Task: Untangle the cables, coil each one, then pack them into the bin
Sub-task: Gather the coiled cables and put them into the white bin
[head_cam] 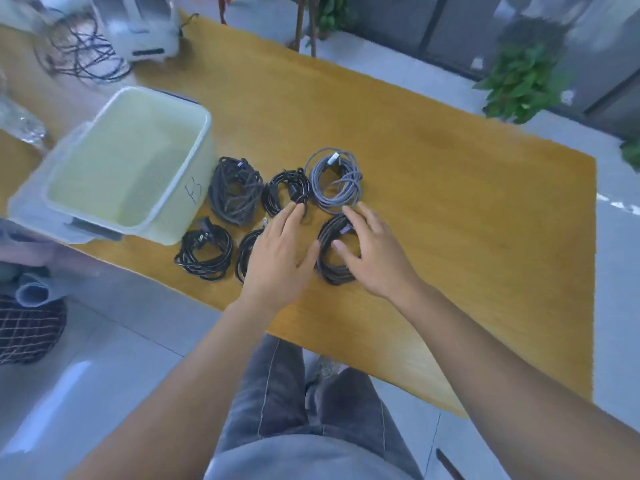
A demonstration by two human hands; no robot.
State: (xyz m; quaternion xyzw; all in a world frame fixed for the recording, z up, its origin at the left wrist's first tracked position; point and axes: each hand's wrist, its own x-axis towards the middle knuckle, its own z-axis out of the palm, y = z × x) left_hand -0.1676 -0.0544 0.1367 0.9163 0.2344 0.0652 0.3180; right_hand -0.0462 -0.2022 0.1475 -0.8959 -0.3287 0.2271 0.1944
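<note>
Several coiled cables lie on the wooden table [450, 188] beside a pale green bin [194, 161], which holds no cables. A grey coil [320, 188] sits at the back right, a small black coil [277, 192] and a dark braided coil [225, 195] to its left. In front lie a black coil [204, 254], a coil [244, 254] half hidden under my left hand, and a dark coil [329, 268]. My left hand [280, 254] lies flat with straight fingers. My right hand [374, 251] rests with spread fingers on the dark coil.
A loose tangle of black cables [83, 53] and a white device [145, 32] lie at the table's far left. Potted plants [523, 81] stand beyond the far edge. A dark mesh basket [27, 327] sits on the floor at left.
</note>
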